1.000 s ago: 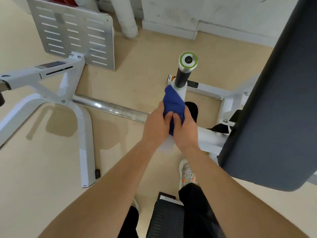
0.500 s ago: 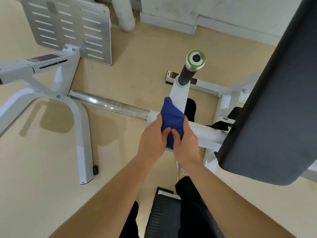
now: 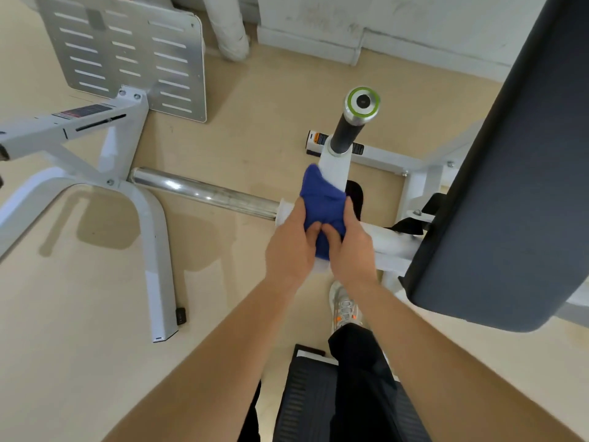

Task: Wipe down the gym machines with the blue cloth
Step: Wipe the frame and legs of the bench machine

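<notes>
Cloth: your blue cloth (image 3: 322, 202) is bunched around the white upright tube (image 3: 334, 164) of the machine. It sits just below the black grip (image 3: 345, 135) with its green-ringed end cap (image 3: 363, 102).
Left hand: your left hand (image 3: 288, 247) is clamped on the cloth from the left, thumb pressed into the fabric.
Right hand: your right hand (image 3: 352, 250) grips the same bundle from the right, its thumb side by side with the other.
Floor: the smooth beige floor (image 3: 255, 122) carries soft shadows under the white frame leg (image 3: 156, 250). A chrome bar (image 3: 204, 193) runs above it from that frame toward your hands.
Room: a scuffed white wall (image 3: 414, 20) and a wrapped white pipe (image 3: 229, 30) lie ahead. A slotted metal plate (image 3: 127, 49) stands at the left, and a dark padded panel (image 3: 510, 186) fills the right.
Below: your shoe (image 3: 344, 307) stands on the floor near a black ribbed step (image 3: 306, 397).
</notes>
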Demonstrator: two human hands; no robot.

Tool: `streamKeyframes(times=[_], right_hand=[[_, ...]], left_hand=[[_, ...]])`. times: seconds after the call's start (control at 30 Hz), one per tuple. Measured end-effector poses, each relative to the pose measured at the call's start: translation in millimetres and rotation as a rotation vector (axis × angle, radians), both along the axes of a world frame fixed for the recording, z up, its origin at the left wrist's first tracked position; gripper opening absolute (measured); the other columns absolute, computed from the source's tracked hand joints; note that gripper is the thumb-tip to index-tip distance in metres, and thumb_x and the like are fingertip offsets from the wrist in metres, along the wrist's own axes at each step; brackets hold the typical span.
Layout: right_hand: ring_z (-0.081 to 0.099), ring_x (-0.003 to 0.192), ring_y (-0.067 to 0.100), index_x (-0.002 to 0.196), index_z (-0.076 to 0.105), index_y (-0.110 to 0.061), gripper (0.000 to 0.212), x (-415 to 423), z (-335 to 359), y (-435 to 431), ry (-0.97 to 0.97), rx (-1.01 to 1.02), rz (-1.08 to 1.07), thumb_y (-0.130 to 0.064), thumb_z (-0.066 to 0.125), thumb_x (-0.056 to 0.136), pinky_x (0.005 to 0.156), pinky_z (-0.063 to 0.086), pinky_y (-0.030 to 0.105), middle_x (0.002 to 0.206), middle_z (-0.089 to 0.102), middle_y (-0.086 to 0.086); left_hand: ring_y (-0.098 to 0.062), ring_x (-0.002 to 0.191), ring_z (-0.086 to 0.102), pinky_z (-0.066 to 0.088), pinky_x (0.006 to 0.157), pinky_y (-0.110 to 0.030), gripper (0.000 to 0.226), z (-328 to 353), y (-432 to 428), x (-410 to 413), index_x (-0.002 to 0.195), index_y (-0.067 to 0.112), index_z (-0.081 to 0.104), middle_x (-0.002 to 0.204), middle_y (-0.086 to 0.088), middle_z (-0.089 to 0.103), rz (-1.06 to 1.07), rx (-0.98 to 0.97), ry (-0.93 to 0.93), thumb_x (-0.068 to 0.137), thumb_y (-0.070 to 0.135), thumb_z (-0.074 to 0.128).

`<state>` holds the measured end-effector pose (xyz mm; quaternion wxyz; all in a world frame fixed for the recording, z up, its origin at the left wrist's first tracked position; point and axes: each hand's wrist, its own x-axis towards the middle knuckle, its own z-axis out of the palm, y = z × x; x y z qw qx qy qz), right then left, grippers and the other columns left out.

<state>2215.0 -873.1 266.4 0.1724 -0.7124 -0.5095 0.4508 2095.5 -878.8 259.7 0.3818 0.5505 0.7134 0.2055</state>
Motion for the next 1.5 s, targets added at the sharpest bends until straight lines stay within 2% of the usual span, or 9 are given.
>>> streamKeyframes(times=[0.13,0.23,0.4,0.7,0.9,1.03,1.17,1.33,1.5], right_hand=[[0.058,0.095,0.009,0.158,0.011,-0.031,0.068,-13,2,-71,0.011,-0.063,-0.008,-0.026,0.049,0.102,0.072,0.038,0.010,0.114,0.061,-0.003],[0.058,0.097,0.010,0.157,0.016,-0.029,0.068,-8,3,-79,0.006,-0.082,0.014,-0.020,0.054,0.100,0.078,0.041,0.017,0.114,0.061,-0.005],[0.057,0.092,0.011,0.155,0.024,-0.030,0.060,11,7,-43,0.036,-0.101,0.026,-0.024,0.051,0.102,0.076,0.042,0.022,0.108,0.060,-0.004],[0.058,0.091,0.022,0.143,0.044,-0.021,0.046,23,18,64,-0.046,-0.064,0.124,-0.022,0.055,0.099,0.073,0.040,0.028,0.103,0.059,0.001],[0.057,0.088,0.020,0.124,0.059,-0.016,0.032,61,81,46,-0.049,-0.185,0.282,-0.015,0.060,0.092,0.072,0.041,0.027,0.105,0.065,0.005],[0.058,0.095,0.022,0.137,0.053,-0.018,0.045,101,134,30,-0.103,-0.243,0.283,-0.017,0.060,0.093,0.083,0.050,0.032,0.120,0.065,0.008],[0.061,0.109,0.026,0.148,0.042,-0.025,0.057,142,178,36,-0.198,-0.247,0.314,-0.027,0.062,0.095,0.089,0.052,0.036,0.131,0.060,0.006],[0.061,0.107,0.028,0.145,0.046,-0.021,0.053,183,218,56,-0.270,-0.229,0.225,-0.024,0.062,0.094,0.086,0.049,0.035,0.128,0.062,0.009],[0.058,0.115,0.029,0.147,0.044,-0.021,0.058,209,236,67,-0.310,-0.183,0.095,-0.027,0.064,0.093,0.099,0.050,0.041,0.134,0.059,0.007]], left_hand=[[-0.009,0.097,0.062,0.052,0.081,-0.023,0.048,0,-68,-5,0.145,0.044,0.029,0.116,0.013,0.061,0.080,-0.107,-0.094,0.103,0.028,0.044],[-0.012,0.114,0.058,0.052,0.093,-0.033,0.063,-3,-83,-17,0.155,0.029,0.019,0.137,0.007,0.054,-0.044,-0.077,0.001,0.100,0.021,0.048],[-0.007,0.095,0.062,0.053,0.084,-0.029,0.057,9,-52,-26,0.152,0.027,0.030,0.113,0.012,0.064,-0.071,-0.063,-0.091,0.099,0.030,0.050],[-0.015,0.073,0.052,0.038,0.059,-0.029,0.030,20,44,13,0.126,0.020,0.047,0.086,0.008,0.057,-0.072,-0.038,0.223,0.096,0.018,0.047],[-0.020,0.084,0.063,0.043,0.064,-0.030,0.014,77,10,41,0.100,0.020,0.058,0.090,0.005,0.061,-0.032,-0.253,0.413,0.096,0.024,0.045],[-0.019,0.119,0.056,0.044,0.095,-0.030,0.040,129,-9,65,0.138,0.025,0.048,0.135,0.002,0.056,-0.124,-0.377,0.324,0.099,0.033,0.047],[-0.018,0.129,0.049,0.039,0.102,-0.031,0.043,165,12,88,0.142,0.023,0.045,0.143,0.003,0.050,-0.229,-0.383,0.325,0.101,0.035,0.045],[-0.028,0.093,0.066,0.055,0.082,-0.042,0.028,185,69,125,0.122,0.017,0.057,0.113,-0.006,0.064,-0.376,-0.347,0.252,0.098,0.025,0.046],[-0.021,0.071,0.061,0.056,0.062,-0.039,0.018,191,95,155,0.102,0.015,0.062,0.089,-0.004,0.063,-0.523,-0.293,0.217,0.096,0.022,0.046]])
